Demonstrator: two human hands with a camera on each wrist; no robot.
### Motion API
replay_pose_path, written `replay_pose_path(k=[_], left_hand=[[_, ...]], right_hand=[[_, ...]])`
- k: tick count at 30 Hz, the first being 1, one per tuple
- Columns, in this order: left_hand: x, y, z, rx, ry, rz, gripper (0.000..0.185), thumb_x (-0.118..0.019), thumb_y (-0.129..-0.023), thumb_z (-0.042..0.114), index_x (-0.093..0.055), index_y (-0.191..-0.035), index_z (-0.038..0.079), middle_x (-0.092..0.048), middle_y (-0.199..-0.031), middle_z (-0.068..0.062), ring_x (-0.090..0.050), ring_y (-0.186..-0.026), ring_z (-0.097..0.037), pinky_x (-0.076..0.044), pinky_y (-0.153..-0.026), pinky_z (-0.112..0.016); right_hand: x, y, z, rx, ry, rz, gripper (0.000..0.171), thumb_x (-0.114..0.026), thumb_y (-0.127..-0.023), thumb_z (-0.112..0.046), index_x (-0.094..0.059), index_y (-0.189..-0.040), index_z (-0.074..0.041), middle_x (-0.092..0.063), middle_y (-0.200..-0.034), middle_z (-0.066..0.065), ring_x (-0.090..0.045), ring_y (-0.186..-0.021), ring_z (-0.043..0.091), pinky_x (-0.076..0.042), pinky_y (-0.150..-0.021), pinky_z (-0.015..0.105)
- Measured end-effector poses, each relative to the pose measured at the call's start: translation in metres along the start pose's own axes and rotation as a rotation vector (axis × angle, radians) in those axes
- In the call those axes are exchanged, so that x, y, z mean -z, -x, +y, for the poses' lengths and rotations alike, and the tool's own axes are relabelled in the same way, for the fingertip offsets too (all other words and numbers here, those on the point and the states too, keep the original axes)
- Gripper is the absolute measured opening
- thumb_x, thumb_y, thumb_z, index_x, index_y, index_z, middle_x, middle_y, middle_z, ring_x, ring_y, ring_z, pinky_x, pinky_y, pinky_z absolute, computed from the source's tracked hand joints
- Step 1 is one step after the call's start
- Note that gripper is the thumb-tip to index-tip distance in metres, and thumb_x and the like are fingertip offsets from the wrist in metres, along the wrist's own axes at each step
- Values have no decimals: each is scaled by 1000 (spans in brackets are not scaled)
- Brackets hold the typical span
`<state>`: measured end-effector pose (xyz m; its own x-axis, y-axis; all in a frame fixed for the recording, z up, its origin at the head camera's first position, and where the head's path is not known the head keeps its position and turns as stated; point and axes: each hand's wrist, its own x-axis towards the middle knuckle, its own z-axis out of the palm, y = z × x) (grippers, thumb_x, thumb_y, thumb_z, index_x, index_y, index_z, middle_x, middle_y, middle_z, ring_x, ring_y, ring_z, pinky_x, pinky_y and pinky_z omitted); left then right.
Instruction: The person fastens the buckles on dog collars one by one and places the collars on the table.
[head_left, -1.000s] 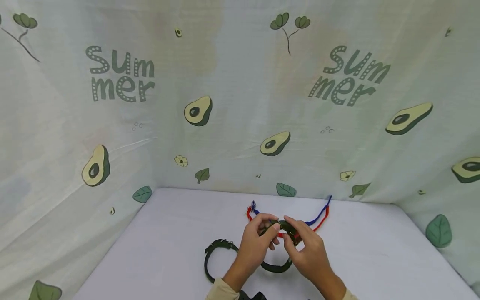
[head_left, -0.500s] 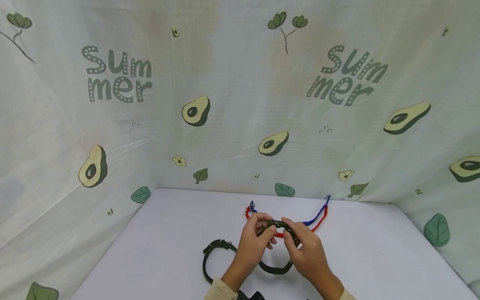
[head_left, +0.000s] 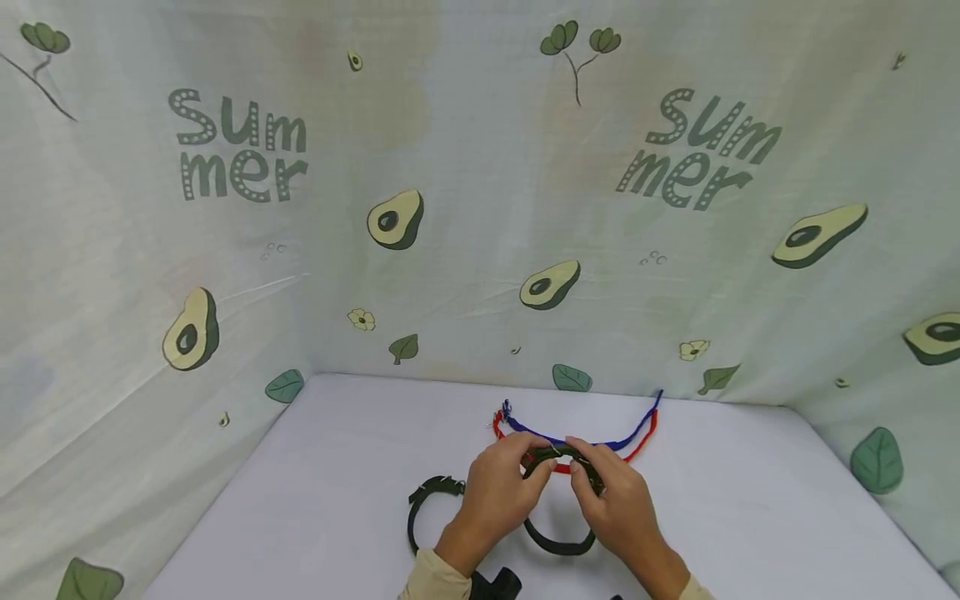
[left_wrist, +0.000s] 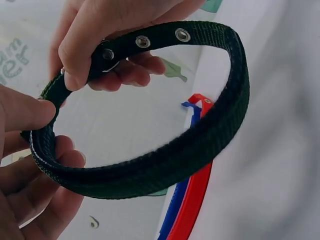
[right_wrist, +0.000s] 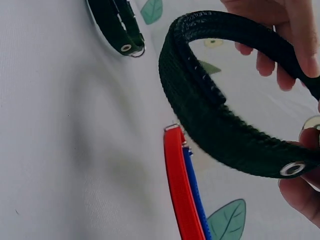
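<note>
Two green collars (head_left: 558,500), two straps (head_left: 600,440)

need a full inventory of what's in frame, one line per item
dark green webbing collar: 1, dark green with metal eyelets, held up in a loop between both hands
second dark green collar: 1, dark green, lying on the table left of the hands
red strap: 1, red, lying on the table behind the hands, alongside the blue one
blue strap: 1, blue, lying beside the red strap
table: 1, white surface
backdrop cloth: 1, pale green with avocado print and "Summer" lettering, hung behind and at both sides
black object: 1, black, bottom edge between the sleeves, cannot tell what it is
left hand: 1, pinches the held collar
right hand: 1, pinches the held collar near its eyelets
</note>
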<state>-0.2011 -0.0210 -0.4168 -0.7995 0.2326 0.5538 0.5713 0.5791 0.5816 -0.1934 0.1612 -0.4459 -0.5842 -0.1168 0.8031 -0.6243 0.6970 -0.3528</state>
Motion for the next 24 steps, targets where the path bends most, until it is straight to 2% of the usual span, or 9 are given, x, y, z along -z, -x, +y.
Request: replay_pose_path(k=[7, 12, 17, 21, 24], left_hand=[[-5, 4, -3, 45, 98, -10, 15, -78, -89, 18, -75, -104, 14, -69, -88, 12, -58, -76, -1, -48, -61, -18], [-7, 3, -9, 61, 125, -7, 16, -78, -89, 17, -74, -104, 15, -71, -91, 11, -61, -78, 0, -51, -64, -19], [-6, 5, -12, 79, 136, -11, 14, -79, -88, 15, -74, -102, 13, -72, -90, 9, -61, -76, 1, -51, -63, -19], [-5, 8, -14, 109, 151, -16, 13, -79, -88, 15, -75, -100, 12, -72, -87, 9, -60, -74, 1, -50, -60, -19], [-5, 10, -15, 116, 178, -15, 13, -79, -88, 17, -75, -99, 12, -71, -86, 9, -60, -73, 2, -50, -60, -18]], right_hand=[[-1, 5, 2, -58, -32, -23, 33, -76, -81, 1, -73, -112, -10, -52, -79, -14, -45, -64, 1, -38, -50, 12], [-4, 6, 2, -124, -85, -44, 32, -77, -82, 2, -72, -111, -9, -58, -83, -13, -49, -65, 2, -46, -52, 18], [-4, 9, -1, -162, -124, -61, 32, -78, -80, 3, -71, -110, -6, -55, -78, -13, -48, -63, 2, -45, -51, 18], [-5, 13, -3, -205, -129, -83, 33, -79, -80, 2, -72, -110, -10, -54, -75, -15, -48, -62, 2, -44, -50, 19], [-4, 16, -4, -229, -144, -94, 34, -79, -80, 3, -72, -111, -11, -59, -78, -15, -51, -62, 2, -47, -51, 21]])
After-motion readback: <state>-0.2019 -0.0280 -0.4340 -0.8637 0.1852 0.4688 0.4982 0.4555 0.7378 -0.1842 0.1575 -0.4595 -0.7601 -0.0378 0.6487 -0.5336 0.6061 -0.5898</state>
